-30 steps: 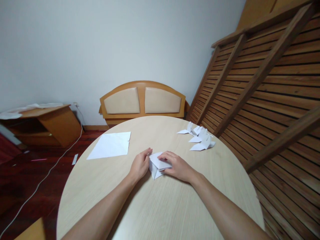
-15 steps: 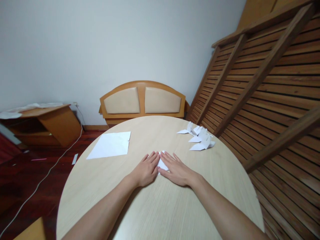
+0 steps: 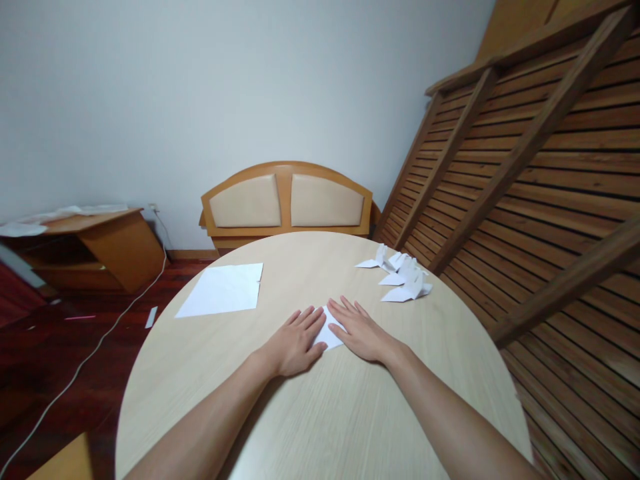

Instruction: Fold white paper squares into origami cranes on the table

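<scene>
A small piece of folded white paper [image 3: 331, 333] lies flat on the round pale wooden table [image 3: 320, 427], partly covered by both hands. My left hand [image 3: 297, 341] rests palm down over its left side, fingers stretched out and thumb on the lower part of the paper. On the right edge lies my right hand [image 3: 361, 330], also flat with fingers stretched. Neither hand grips anything. The paper's outer edges are hidden under the palms.
A larger white sheet [image 3: 223, 290] lies at the table's left. Several folded paper figures [image 3: 403, 275] are clustered at the back right. A headboard [image 3: 286, 200] stands behind the table, and a slatted wooden frame [image 3: 550, 200] leans at the right.
My right hand has slid right and slightly up, and the hands are a little farther apart. More of the folded paper shows between them.
</scene>
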`<state>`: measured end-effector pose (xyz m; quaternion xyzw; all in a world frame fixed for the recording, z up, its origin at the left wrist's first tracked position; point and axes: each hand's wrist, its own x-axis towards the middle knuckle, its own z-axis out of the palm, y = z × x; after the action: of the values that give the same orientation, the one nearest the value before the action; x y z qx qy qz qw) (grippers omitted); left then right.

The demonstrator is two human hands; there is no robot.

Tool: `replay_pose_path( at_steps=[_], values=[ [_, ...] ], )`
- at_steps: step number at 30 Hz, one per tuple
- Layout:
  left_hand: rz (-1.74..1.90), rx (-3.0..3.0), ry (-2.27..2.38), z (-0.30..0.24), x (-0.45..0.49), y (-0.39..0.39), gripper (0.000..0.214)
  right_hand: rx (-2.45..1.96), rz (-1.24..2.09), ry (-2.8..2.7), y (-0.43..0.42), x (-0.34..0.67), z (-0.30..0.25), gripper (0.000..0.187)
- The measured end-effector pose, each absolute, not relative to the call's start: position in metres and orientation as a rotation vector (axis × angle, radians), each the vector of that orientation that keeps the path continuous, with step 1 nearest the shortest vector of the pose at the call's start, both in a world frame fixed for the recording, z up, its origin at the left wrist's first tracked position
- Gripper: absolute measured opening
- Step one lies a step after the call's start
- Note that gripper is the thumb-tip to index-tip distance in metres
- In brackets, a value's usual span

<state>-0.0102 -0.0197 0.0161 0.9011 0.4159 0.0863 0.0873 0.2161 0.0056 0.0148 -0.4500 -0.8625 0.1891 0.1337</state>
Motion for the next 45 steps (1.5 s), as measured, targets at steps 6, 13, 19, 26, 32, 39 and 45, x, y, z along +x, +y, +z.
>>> replay_pose_path(
  at_steps=[6,13,19,26,32,39,45],
  values=[
    [0.25,2.672,1.297,0.016,-0.008,-0.019,0.061,-1.271,0.545,-2.513,0.004,0.223,0.016,0.062],
    [0.266,2.614,1.49,0.012,-0.012,-0.015,0.056,-1.109,0.6,-2.562,0.002,0.232,0.029,0.068],
    [0.287,2.556,1.621,0.01,-0.019,-0.011,0.056,-1.096,0.574,-2.575,0.0,0.23,0.034,0.06],
    [0.451,2.614,1.782,0.017,-0.02,-0.009,0.047,-1.093,0.494,-2.57,0.003,0.226,0.031,0.054],
    [0.478,2.704,1.41,0.023,-0.013,-0.015,0.041,-1.131,0.414,-2.52,0.006,0.226,0.029,0.05],
    [0.528,2.726,1.3,0.021,-0.016,-0.011,0.03,-1.094,0.424,-2.473,0.008,0.231,0.029,0.04],
    [0.606,2.639,1.316,0.021,-0.016,-0.01,0.023,-1.061,0.45,-2.419,0.009,0.231,0.029,0.031]
  ],
)
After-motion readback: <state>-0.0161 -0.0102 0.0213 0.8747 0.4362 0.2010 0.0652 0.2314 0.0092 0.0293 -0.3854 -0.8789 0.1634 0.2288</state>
